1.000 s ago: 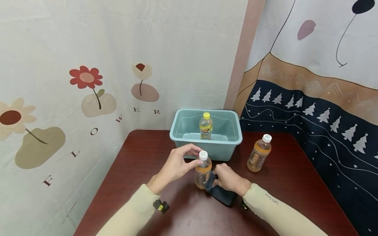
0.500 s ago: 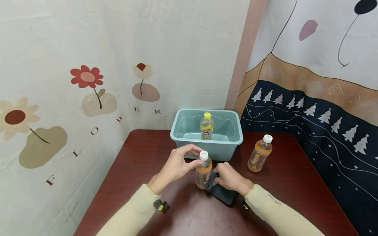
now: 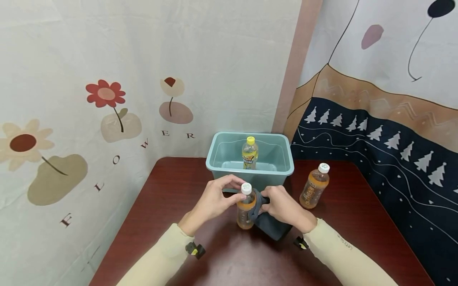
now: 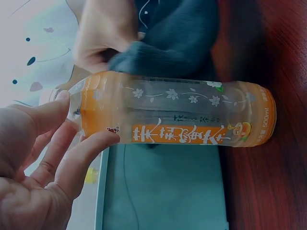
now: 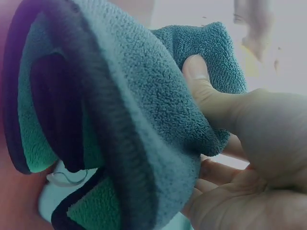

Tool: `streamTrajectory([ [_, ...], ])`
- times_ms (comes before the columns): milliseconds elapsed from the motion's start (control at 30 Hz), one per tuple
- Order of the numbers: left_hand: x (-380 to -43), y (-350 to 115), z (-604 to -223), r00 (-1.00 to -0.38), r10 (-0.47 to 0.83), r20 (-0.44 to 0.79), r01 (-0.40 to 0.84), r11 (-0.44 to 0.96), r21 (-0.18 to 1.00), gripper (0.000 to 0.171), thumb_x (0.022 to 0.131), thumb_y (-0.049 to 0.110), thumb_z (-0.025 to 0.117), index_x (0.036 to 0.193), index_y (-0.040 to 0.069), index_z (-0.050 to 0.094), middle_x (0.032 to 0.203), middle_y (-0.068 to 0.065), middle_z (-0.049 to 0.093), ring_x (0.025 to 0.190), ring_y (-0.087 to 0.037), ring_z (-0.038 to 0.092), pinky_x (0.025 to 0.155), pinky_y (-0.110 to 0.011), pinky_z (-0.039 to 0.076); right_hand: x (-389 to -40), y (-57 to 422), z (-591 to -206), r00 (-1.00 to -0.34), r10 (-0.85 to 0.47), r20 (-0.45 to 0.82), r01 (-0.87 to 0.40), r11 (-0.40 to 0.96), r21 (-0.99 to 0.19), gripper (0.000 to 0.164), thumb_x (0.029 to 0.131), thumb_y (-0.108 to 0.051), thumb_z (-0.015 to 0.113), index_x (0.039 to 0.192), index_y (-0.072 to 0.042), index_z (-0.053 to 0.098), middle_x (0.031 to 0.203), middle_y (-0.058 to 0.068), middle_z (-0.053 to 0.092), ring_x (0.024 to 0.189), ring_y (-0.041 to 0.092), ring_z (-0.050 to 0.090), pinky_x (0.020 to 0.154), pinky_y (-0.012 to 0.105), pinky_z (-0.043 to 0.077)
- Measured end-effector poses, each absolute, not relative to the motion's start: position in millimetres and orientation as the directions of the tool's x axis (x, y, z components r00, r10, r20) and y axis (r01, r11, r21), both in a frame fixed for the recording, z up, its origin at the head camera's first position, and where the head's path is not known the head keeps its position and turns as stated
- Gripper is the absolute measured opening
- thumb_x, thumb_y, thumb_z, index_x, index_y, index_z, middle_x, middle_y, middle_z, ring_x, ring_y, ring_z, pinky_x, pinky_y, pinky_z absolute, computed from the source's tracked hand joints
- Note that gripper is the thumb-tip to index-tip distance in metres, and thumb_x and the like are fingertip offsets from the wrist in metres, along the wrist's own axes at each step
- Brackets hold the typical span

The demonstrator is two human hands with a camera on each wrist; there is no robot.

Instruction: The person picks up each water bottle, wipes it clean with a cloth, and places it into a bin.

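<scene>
A clear plastic bottle with an orange label and white cap (image 3: 245, 217) stands upright on the table in the head view. My left hand (image 3: 214, 200) pinches it near the neck between thumb and fingers; the left wrist view shows the bottle's label (image 4: 192, 132) up close. On the bottle's right side, my right hand (image 3: 286, 205) grips a dark blue-grey towel (image 3: 273, 225), bunched against the upper label. The right wrist view shows the towel's fluffy weave and dark edging (image 5: 134, 62), with the thumb pressed on a fold.
Behind the hands is a light blue plastic tub (image 3: 211, 159) with a yellow-capped bottle (image 3: 250, 155) standing in it. Another white-capped orange-label bottle (image 3: 313, 188) stands to the right on the dark red table (image 3: 150, 222). Printed curtains hang behind and at the right.
My right hand has moved up and slightly right along the bottle, lifting the towel with it. The left hand and the held bottle stay where they were.
</scene>
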State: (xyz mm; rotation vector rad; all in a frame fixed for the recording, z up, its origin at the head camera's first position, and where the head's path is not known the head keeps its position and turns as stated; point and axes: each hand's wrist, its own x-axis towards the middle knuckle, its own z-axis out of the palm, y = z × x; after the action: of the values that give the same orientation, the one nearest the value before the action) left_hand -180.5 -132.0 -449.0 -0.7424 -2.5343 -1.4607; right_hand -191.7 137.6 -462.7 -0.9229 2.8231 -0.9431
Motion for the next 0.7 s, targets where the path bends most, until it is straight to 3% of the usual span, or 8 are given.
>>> streamTrajectory([
  [167,-181,-132,-449,-0.876,0.346,0.336,0.465,0.422,0.778,0.032,0.099,0.018,0.097,0.126,0.026,0.084,0.117,0.005,0.088,0.113,-0.017,0.086,0.101,-0.038,0.068,-188,137,-442,-0.817,-0.533,0.221,-0.561,0.643,-0.522,0.019,0.093,-0.01,0.1,0.111,-0.01,0.092,0.095,-0.002,0.08,0.085,0.007,0.066,0.074,0.023,0.058],
  [433,-181,-133,-450,-0.871,0.355,0.339,0.472,0.42,0.775,0.031,0.1,0.014,0.095,0.126,0.027,0.084,0.12,0.004,0.087,0.113,-0.019,0.086,0.093,-0.029,0.068,-185,133,-426,-0.813,-0.509,0.282,-0.57,0.595,-0.567,0.023,0.095,-0.016,0.099,0.116,-0.009,0.092,0.098,-0.003,0.078,0.089,0.008,0.064,0.078,0.025,0.061],
  [700,-182,-133,-450,-0.869,0.361,0.34,0.476,0.417,0.774,0.031,0.1,0.014,0.095,0.127,0.027,0.084,0.122,0.003,0.087,0.114,-0.022,0.086,0.094,-0.03,0.068,-183,133,-427,-0.822,-0.493,0.286,-0.558,0.594,-0.58,0.023,0.095,-0.015,0.099,0.116,-0.008,0.093,0.098,-0.002,0.075,0.089,0.008,0.065,0.078,0.023,0.062],
])
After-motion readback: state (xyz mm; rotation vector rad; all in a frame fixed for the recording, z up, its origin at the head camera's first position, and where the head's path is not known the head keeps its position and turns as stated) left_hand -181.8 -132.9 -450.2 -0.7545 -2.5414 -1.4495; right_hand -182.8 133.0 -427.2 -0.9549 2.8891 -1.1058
